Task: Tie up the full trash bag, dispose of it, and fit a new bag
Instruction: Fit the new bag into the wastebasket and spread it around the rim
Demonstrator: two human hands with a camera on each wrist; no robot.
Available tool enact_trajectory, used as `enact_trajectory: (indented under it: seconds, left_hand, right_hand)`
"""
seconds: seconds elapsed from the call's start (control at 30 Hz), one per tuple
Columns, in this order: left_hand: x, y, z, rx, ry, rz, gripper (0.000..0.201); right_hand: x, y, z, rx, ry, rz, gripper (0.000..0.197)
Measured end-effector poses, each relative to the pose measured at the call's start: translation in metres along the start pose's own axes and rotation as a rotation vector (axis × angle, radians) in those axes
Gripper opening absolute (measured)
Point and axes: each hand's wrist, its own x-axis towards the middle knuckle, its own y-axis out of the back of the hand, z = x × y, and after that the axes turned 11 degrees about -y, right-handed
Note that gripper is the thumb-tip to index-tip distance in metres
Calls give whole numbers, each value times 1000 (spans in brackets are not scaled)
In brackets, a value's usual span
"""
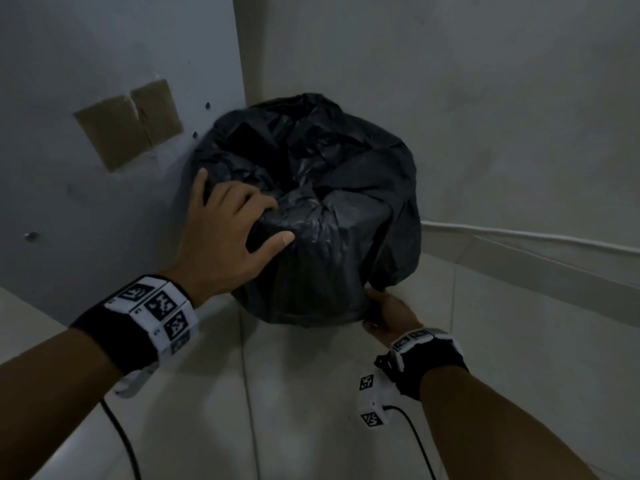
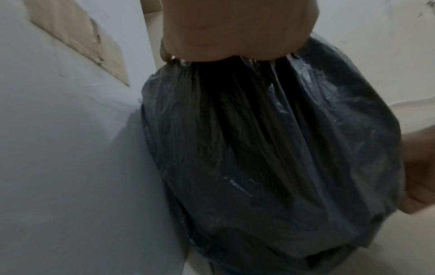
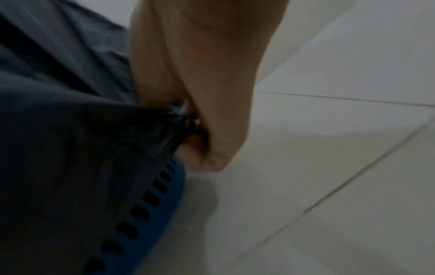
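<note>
A black trash bag (image 1: 332, 209) is draped over a bin in the corner, hanging down its sides (image 2: 270, 148). My left hand (image 1: 228, 233) grips the bag over the bin's near left rim, fingers curled into the opening and thumb on the outside. My right hand (image 1: 384, 313) is low at the bin's right side and pinches the bag's hanging lower edge (image 3: 169, 119). Under that edge the right wrist view shows the bin's blue slotted wall (image 3: 150, 214). The bag's inside is dark and I cannot see its contents.
The bin stands on a pale tiled floor (image 1: 311, 410) in a corner, with a grey panel (image 1: 104, 168) bearing brown tape patches (image 1: 128, 123) on the left and a white wall (image 1: 485, 116) behind. A thin white cable (image 1: 536, 233) runs along the skirting at right.
</note>
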Motion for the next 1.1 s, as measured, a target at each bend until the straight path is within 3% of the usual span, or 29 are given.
enact_trajectory:
  seconds: [0.13, 0.2, 0.33, 0.43, 0.6, 0.73, 0.87, 0.97, 1.1]
  left_hand:
    - [0, 2, -9, -16, -60, 22, 47]
    - [-2, 1, -7, -5, -116, 63, 41]
    - [1, 2, 6, -49, -167, 34, 51]
    - [4, 1, 7, -19, -109, -48, 59]
    - [3, 2, -4, -9, -14, -66, 57]
    - [5, 2, -5, -39, -10, -52, 49]
    - [4, 2, -12, -32, -17, -69, 46]
    - [3, 3, -14, -30, -16, -85, 46]
    - [5, 3, -14, -18, -13, -105, 48]
  right_hand:
    - [18, -3, 9, -331, 17, 246, 23]
    - [21, -10, 14, -434, 70, 299, 24]
    - [24, -17, 22, -533, 91, 378, 45]
    - [17, -18, 28, -300, 66, 304, 16]
    - [6, 4, 22, 376, -65, 30, 19]
    - [-1, 14, 25, 350, -141, -117, 21]
    - [-20, 5, 24, 178, -165, -216, 6]
    - [-23, 1, 24, 229, -114, -235, 29]
    - [-26, -4, 22, 270, -67, -201, 37]
